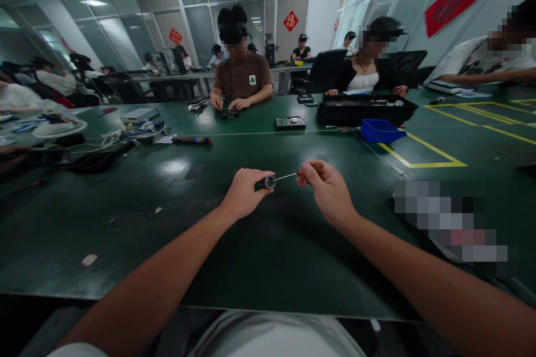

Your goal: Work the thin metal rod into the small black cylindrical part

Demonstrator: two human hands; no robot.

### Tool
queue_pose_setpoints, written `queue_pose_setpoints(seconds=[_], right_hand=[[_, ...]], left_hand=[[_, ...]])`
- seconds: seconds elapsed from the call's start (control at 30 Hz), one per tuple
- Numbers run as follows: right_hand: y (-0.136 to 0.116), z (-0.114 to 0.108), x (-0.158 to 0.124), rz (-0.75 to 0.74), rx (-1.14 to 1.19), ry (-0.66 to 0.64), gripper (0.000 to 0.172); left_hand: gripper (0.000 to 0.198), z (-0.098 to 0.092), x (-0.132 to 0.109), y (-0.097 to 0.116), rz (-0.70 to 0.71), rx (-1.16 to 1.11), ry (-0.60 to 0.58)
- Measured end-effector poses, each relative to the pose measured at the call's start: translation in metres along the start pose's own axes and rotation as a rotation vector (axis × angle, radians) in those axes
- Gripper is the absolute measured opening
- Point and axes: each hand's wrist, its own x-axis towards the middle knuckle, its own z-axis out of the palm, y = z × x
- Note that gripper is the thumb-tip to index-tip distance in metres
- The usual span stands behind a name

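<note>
My left hand (245,192) is closed on a small dark round part with a shiny face (270,182), held just above the green table (176,245). My right hand (326,187) pinches the handle end of a thin metal tool (287,177). The tool's tip reaches the round part. Both hands hover over the middle of the table, close together.
A blue tray (379,130) and a black case (364,110) stand at the back right beside yellow floor-style tape lines (422,165). A circuit-board part (290,122) and a marker-like pen (190,139) lie further back. Cables and clutter (104,142) fill the left. Several people sit opposite and alongside.
</note>
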Motion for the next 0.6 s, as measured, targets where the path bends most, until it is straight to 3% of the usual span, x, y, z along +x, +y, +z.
queue_pose_setpoints(seconds=[0.33,0.6], right_hand=[[-0.0106,0.0000,-0.0046,-0.016,-0.126,0.021,0.025],[-0.0017,-0.0018,-0.0013,0.000,-0.116,0.032,0.027]], left_hand=[[0.035,0.0010,0.0004,0.0011,-0.010,0.011,-0.025],[0.037,0.0016,-0.0004,-0.0002,-0.027,-0.002,-0.021]])
